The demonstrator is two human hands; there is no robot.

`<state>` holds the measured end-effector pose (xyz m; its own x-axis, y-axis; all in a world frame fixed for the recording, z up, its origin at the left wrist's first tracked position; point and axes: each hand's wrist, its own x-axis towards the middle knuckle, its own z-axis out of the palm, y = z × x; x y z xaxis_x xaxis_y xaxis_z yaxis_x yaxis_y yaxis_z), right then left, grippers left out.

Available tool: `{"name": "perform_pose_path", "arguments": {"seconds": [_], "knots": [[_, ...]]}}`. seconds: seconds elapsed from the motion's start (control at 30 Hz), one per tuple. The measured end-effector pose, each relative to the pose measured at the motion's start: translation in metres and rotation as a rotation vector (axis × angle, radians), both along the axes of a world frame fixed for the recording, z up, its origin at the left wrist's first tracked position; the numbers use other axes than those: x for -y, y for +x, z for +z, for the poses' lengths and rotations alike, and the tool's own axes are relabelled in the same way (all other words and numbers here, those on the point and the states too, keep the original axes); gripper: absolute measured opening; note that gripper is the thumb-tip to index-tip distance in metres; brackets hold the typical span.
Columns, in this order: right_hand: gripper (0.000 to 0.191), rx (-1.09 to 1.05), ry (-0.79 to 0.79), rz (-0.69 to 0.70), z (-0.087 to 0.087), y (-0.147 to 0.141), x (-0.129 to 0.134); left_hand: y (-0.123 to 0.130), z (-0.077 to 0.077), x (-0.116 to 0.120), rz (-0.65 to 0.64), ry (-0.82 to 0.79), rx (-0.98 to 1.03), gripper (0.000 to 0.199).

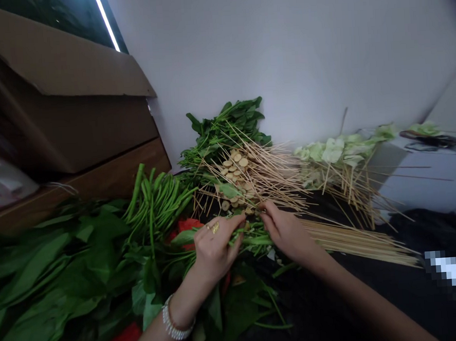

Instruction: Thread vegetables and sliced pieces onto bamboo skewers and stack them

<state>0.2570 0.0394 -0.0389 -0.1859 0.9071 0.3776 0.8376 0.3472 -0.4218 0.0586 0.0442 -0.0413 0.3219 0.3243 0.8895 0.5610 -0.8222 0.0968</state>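
Note:
My left hand, with a gold ring and a beaded bracelet, is closed in a pinch on leafy green stems. Just to its right, my right hand has thumb and forefinger pressed together at the end of a thin green stem, whose leaf points away from me. Cut green stems lie below and between both hands. Directly beyond the fingers are skewers threaded with round, pale brown slices. Bare bamboo skewers lie in a bundle beside my right forearm.
Large-leaved greens fill the left side, near a bunch of upright stems. More leafy greens rest against the wall. Skewered cabbage pieces stand at the right. A cardboard box sits on a wooden ledge.

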Motion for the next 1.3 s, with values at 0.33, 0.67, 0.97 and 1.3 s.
{"name": "perform_pose_path", "arguments": {"seconds": [0.33,0.67,0.97,1.3], "knots": [[0.024,0.125,0.021,0.118,0.003,-0.005,0.007,-0.007,-0.008,-0.025,0.364,-0.135,-0.32,0.039],[0.027,0.275,-0.334,0.243,0.011,0.018,0.0,-0.01,-0.007,-0.032,0.369,-0.257,-0.362,0.012],[0.017,0.286,-0.469,0.32,0.015,0.024,-0.002,-0.029,0.004,-0.045,0.484,-0.249,0.077,0.014],[0.019,0.132,-0.294,0.238,0.016,0.016,0.005,0.014,-0.011,-0.009,-0.012,-0.284,-0.343,0.033]]}}
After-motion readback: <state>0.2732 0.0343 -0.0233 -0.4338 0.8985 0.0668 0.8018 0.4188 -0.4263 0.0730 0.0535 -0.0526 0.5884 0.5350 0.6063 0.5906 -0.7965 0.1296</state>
